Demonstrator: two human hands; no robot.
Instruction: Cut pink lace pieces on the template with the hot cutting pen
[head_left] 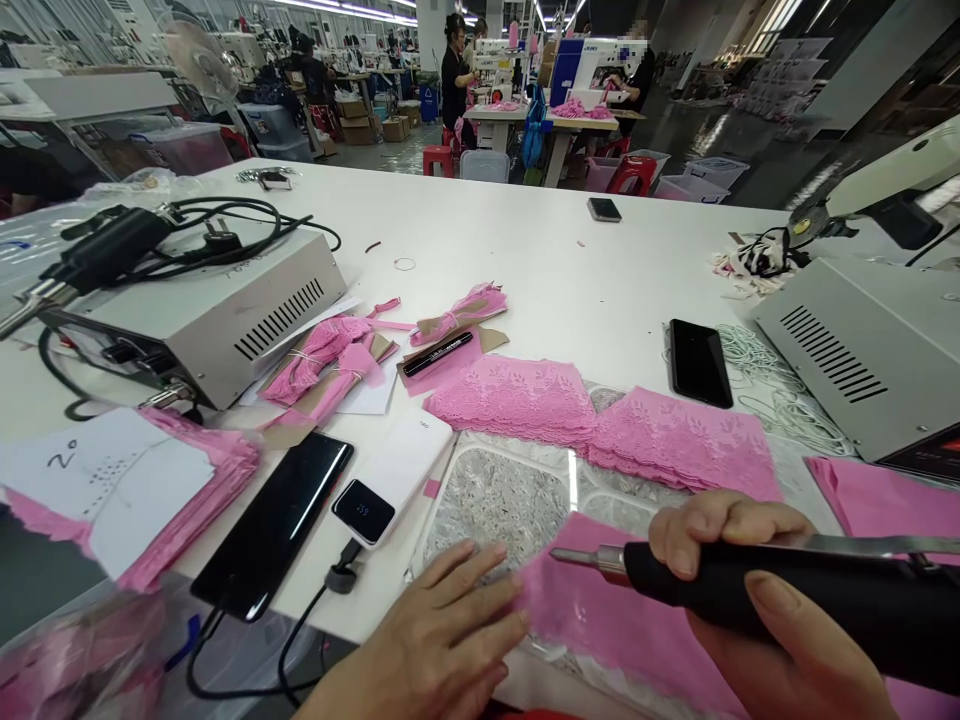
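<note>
So, as far as I can judge, I'm at the pin-it-flat-and-line-up-the-tip stage. My left hand (442, 640) is at the bottom middle of the frame. Its fingers are flat and a little spread, with the fingertips pressing on the left edge of the pink lace piece (600, 625).

My right hand (787, 660), lower right, is wrapped tight round the black handle of the tool (712, 585), thumb underneath and fingers over the top. The metal tip points left and hangs just over the lace, close to my left fingertips. I can't tell if it's actually touching the fabric.

The lace lies on a speckled clear plate (495, 500) at the near edge of the white table (525, 250), right between my two hands. More pink lace strips (600, 415) sit just beyond it, mid-frame. A black phone (274, 525) and a white power bank (394, 470) are off to the left, with a grey box (217, 310) further up left.

My guess is the next move calls for a steady tip and the lace pinned flat, with my left fingertips out of the tip's path.
</note>
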